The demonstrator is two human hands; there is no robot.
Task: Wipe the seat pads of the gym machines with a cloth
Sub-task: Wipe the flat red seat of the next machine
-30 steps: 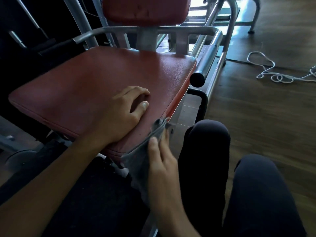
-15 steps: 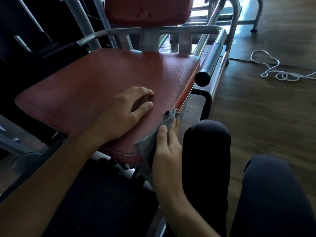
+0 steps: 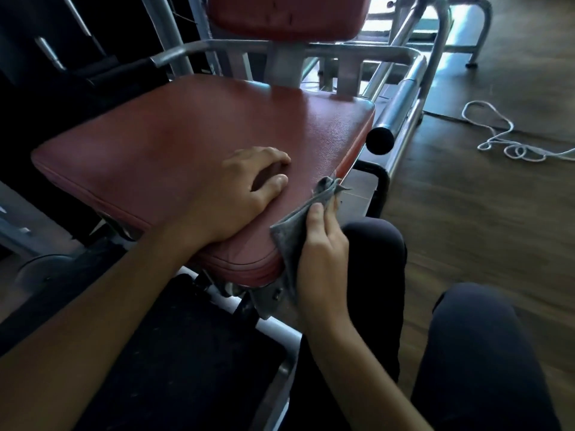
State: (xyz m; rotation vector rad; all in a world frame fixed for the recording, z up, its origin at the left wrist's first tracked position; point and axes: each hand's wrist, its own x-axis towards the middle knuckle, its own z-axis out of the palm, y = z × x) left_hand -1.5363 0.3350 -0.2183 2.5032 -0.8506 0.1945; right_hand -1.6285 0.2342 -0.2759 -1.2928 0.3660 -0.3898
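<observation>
— Since a second ago, our right grip [image 3: 323, 244] climbed the side edge of the seat pad [image 3: 186, 135], cloth [image 3: 287, 237] with it.
— And the hold?
— Thumb and fingers pinched the cloth, pressing it to the edge just left of that grip. Our left grip [image 3: 239, 197], loosely curled, empty, rested on the pad's top.
— So we were wiping the side. Next, we judged, the stroke should run beyond the grip to the far corner.
</observation>
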